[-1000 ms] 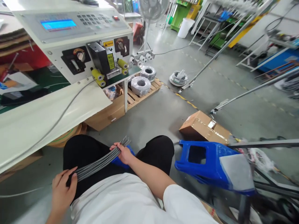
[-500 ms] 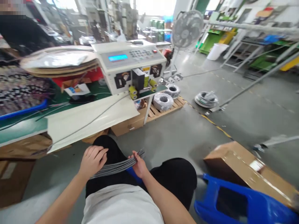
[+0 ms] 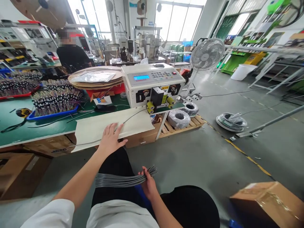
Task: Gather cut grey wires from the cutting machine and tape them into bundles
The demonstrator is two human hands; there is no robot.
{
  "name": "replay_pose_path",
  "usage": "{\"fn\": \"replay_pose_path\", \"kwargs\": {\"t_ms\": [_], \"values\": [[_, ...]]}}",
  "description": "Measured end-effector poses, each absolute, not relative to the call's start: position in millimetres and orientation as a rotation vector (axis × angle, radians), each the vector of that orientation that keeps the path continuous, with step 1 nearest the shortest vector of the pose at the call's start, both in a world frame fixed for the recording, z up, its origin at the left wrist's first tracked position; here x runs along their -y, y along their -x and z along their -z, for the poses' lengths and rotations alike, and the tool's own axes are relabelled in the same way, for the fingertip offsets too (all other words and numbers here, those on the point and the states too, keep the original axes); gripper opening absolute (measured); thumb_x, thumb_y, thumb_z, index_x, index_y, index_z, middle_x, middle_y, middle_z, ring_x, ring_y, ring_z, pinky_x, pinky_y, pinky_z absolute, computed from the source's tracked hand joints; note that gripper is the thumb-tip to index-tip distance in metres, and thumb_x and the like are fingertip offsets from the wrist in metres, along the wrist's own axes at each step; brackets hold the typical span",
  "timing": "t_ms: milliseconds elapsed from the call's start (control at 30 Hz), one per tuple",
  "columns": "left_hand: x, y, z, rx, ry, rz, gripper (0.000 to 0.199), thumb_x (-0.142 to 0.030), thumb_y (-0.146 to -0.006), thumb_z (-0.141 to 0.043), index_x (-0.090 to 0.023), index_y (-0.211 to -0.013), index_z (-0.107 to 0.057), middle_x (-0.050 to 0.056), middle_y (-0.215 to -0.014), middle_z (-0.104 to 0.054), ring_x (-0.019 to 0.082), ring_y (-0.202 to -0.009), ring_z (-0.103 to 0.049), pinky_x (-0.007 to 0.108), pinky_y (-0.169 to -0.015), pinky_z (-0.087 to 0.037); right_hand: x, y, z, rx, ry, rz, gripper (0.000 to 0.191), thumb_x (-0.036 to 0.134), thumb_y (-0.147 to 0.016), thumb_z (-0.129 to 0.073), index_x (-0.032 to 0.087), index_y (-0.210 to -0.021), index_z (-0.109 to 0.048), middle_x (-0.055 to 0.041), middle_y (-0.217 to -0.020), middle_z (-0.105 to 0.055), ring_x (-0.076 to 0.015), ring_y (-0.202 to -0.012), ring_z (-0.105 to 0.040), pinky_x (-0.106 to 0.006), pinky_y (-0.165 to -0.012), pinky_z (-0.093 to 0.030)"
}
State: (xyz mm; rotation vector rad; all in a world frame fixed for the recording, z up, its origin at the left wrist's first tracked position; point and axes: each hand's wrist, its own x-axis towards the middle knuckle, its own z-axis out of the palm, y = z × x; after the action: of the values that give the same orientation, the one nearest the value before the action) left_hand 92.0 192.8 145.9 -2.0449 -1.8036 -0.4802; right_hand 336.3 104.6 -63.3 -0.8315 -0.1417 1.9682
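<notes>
My right hand (image 3: 149, 183) is closed round one end of a bundle of grey cables (image 3: 118, 180), whose cut ends stick out past the fingers. The bundle lies across my lap, and its left part passes behind my left forearm. Fingers apart, my left hand (image 3: 112, 136) reaches over the cream sheet (image 3: 91, 128) at the table edge. A single grey cable (image 3: 134, 116) runs across that sheet from the yellow rollers of a white cable-cutting machine (image 3: 152, 79). Part of this cable is hidden by my left hand; whether they touch I cannot tell.
Bundled wires fill a blue tray (image 3: 53, 112) on the green table (image 3: 14, 126). Cable coils (image 3: 179, 118) lie on a wooden pallet (image 3: 163, 135). A fan (image 3: 206, 55) stands behind. A cardboard box (image 3: 268, 202) sits at right; a person (image 3: 71, 52) is at the back left.
My left hand has moved up and away from the bundle, over the cream sheet, with its fingers spreading. My right hand keeps the bundle. The view has shifted, showing more of the room.
</notes>
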Motion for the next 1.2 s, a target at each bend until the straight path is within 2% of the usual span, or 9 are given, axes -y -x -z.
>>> {"fn": "replay_pose_path", "kwargs": {"t_ms": [300, 433, 567, 667, 733, 800, 967, 1067, 1200], "values": [[-192.9, -90.5, -136.1, 1.897, 1.983, 0.432, 0.076, -0.045, -0.087, -0.058, -0.023, -0.153, -0.026, 0.019, -0.141, -0.046, 0.038, -0.13, -0.043, 0.051, -0.103, -0.04, -107.1, -335.8, 65.0, 0.168, 0.863, -1.97, 0.032, 0.043, -0.071, -0.081, 0.026, -0.096, -0.073, 0.0019, -0.073, -0.063, -0.021, -0.081, -0.068, -0.036, -0.079, -0.053], [-189.9, -90.5, -136.7, 1.904, 1.983, 0.422, 0.076, -0.046, -0.087, -0.057, -0.021, -0.152, -0.027, 0.02, -0.139, -0.048, 0.037, -0.128, -0.045, 0.049, -0.099, -0.042, -107.4, -336.5, 67.5, 0.181, 0.86, -1.983, 0.031, 0.043, -0.073, -0.08, 0.027, -0.098, -0.072, 0.0024, -0.074, -0.063, -0.0201, -0.082, -0.068, -0.037, -0.083, -0.053], [-185.8, -86.6, -137.0, 1.895, 1.995, 0.387, 0.077, -0.05, -0.089, -0.056, -0.023, -0.153, -0.025, 0.017, -0.135, -0.052, 0.033, -0.122, -0.05, 0.042, -0.093, -0.044, -106.7, -336.7, 71.6, 0.166, 0.877, -1.987, 0.032, 0.043, -0.073, -0.08, 0.027, -0.099, -0.072, 0.0025, -0.075, -0.062, -0.0204, -0.084, -0.068, -0.037, -0.08, -0.054], [-179.4, -75.4, -137.2, 1.856, 2.064, 0.385, 0.061, -0.049, -0.093, -0.05, -0.023, -0.146, -0.037, 0.013, -0.121, -0.061, 0.027, -0.11, -0.056, 0.036, -0.086, -0.046, -106.4, -336.8, 72.8, 0.165, 0.877, -1.984, 0.032, 0.043, -0.072, -0.08, 0.028, -0.098, -0.072, 0.003, -0.074, -0.063, -0.02, -0.083, -0.068, -0.036, -0.078, -0.054], [-170.1, -66.0, -136.5, 1.785, 2.096, 0.421, 0.041, -0.043, -0.096, -0.045, -0.024, -0.132, -0.052, 0.009, -0.108, -0.065, 0.023, -0.102, -0.059, 0.034, -0.083, -0.045, -107.2, -337.1, 72.5, 0.173, 0.869, -1.986, 0.032, 0.043, -0.072, -0.081, 0.028, -0.099, -0.072, 0.0035, -0.073, -0.063, -0.0196, -0.082, -0.069, -0.035, -0.079, -0.054], [-154.9, -59.8, -133.2, 1.688, 2.114, 0.463, 0.03, -0.036, -0.098, -0.043, -0.024, -0.119, -0.061, 0.007, -0.096, -0.066, 0.02, -0.093, -0.06, 0.032, -0.078, -0.045, -108.8, -337.2, 70.9, 0.177, 0.869, -1.985, 0.033, 0.042, -0.071, -0.081, 0.027, -0.099, -0.072, 0.0037, -0.072, -0.064, -0.0193, -0.082, -0.069, -0.035, -0.08, -0.053], [-98.4, -75.3, -104.6, 1.569, 2.267, 0.405, 0.029, -0.031, -0.097, -0.045, -0.026, -0.119, -0.063, 0.005, -0.088, -0.066, 0.016, -0.081, -0.06, 0.03, -0.07, -0.043, -111.1, -334.9, 60.6, 0.182, 0.915, -1.974, 0.039, 0.041, -0.069, -0.082, 0.023, -0.103, -0.072, -0.001, -0.084, -0.073, -0.0202, -0.085, -0.07, -0.034, -0.082, -0.053], [-65.9, -96.2, -77.5, 1.653, 2.418, 0.248, 0.027, -0.031, -0.097, -0.044, -0.027, -0.115, -0.064, 0.004, -0.089, -0.065, 0.015, -0.082, -0.058, 0.03, -0.066, -0.041, -111.6, -333.5, 57.8, 0.161, 0.895, -1.994, 0.037, 0.039, -0.072, -0.08, 0.023, -0.104, -0.07, -0.004, -0.1, -0.075, -0.02, -0.089, -0.07, -0.036, -0.085, -0.053], [-40.9, -110.7, -51.3, 1.788, 2.562, 0.094, 0.026, -0.031, -0.098, -0.043, -0.026, -0.109, -0.066, 0.004, -0.088, -0.064, 0.016, -0.086, -0.056, 0.029, -0.065, -0.039, -109.8, -333.2, 61.5, 0.167, 0.844, -2.004, 0.035, 0.037, -0.074, -0.077, 0.026, -0.107, -0.069, -0.0028, -0.109, -0.075, -0.0197, -0.092, -0.07, -0.038, -0.091, -0.052]]}}
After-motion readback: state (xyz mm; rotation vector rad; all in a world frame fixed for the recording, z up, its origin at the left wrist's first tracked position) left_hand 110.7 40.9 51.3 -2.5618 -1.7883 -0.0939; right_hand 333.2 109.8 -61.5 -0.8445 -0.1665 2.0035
